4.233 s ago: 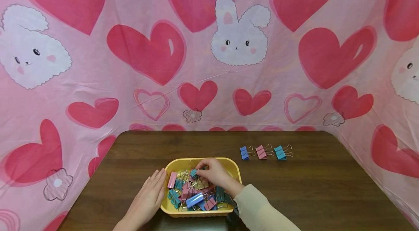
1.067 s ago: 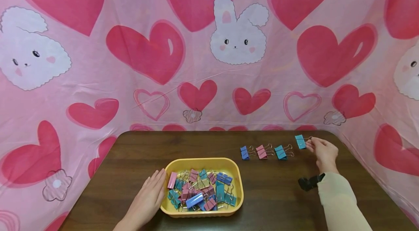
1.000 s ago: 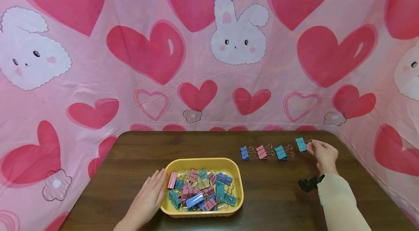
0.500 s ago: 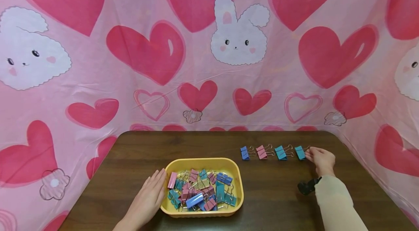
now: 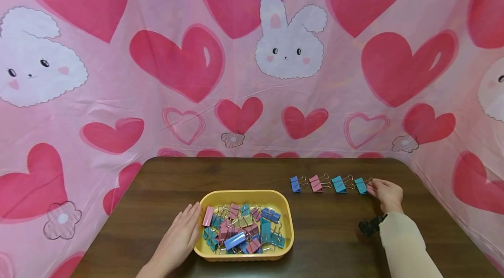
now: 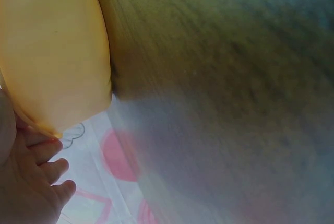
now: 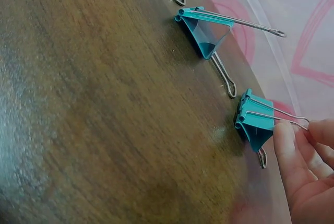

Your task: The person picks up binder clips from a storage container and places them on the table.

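And there's the right hand (image 5: 387,193) pinching the end clip (image 5: 360,186) by a handle (image 7: 284,111), clip just to its left, body crosswise, at the row (image 5: 316,183)'s right end (the left hand (image 5: 179,234), fingers straight, rests against the tub (image 5: 244,258)).

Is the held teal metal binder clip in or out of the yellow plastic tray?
Out: in the head view, the right grip holds the clip well away from the tray.

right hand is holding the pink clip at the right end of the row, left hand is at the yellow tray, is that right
Not quite: the end clip that the right hand holds is teal, not pink, as the right wrist view shows. The left hand is indeed at the yellow tray.
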Demonstrator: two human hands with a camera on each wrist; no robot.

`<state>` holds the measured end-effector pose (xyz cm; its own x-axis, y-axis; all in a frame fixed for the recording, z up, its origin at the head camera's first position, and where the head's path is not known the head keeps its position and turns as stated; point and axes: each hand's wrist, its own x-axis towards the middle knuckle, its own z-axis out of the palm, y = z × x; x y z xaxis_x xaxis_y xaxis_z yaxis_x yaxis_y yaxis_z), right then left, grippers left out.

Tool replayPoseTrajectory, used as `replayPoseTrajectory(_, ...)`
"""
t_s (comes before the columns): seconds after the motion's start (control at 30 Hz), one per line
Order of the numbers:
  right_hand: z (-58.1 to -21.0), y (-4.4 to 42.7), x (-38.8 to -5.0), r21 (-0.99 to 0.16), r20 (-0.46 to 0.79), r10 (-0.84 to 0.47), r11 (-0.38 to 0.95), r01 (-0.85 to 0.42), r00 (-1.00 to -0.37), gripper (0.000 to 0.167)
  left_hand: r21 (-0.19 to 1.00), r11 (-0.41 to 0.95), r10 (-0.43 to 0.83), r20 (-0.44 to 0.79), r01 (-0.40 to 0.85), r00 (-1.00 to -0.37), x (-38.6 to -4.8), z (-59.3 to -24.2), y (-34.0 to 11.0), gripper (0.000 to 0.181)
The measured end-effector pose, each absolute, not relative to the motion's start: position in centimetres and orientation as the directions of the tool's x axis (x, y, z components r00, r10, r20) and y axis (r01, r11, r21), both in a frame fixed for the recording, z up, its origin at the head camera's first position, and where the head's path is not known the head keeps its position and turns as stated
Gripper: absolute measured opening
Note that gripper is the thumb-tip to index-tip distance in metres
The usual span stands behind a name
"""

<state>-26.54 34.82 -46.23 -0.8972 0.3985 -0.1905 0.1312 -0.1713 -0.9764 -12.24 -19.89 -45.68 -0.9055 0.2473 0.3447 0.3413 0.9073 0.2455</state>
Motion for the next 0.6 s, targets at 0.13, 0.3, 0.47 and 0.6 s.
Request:
replayPoseTrajectory(0.13,-46.1,34.9,-26.5,-0.977,-0.192,0.374,-0.156,0.143,-0.907,0.035,0.244,0.904,0.250,0.366,0.351,-0.897,-12.2,-45.8,-19.9,0.044)
replayPoseTrajectory(0.3,-45.8,35.2,-26.3,-0.979,-0.201,0.378,-0.119,0.168,-0.904,0.044,0.243,0.903,0.250,0.371,0.354,-0.894,-12.2,-45.9,-20.0,0.044)
replayPoseTrajectory(0.47,-44.7,35.1,-26.1,-0.981,-0.181,0.478,-0.156,0.120,-0.859,0.048,0.249,0.905,0.243,0.361,0.344,-0.900,-12.2,-45.8,-20.0,0.044)
replayPoseTrajectory(0.6,-43.6,34.6,-26.2,-0.978,-0.142,0.513,-0.205,0.040,-0.847,0.046,0.251,0.907,0.244,0.343,0.338,-0.907,-12.3,-45.8,-20.0,0.044)
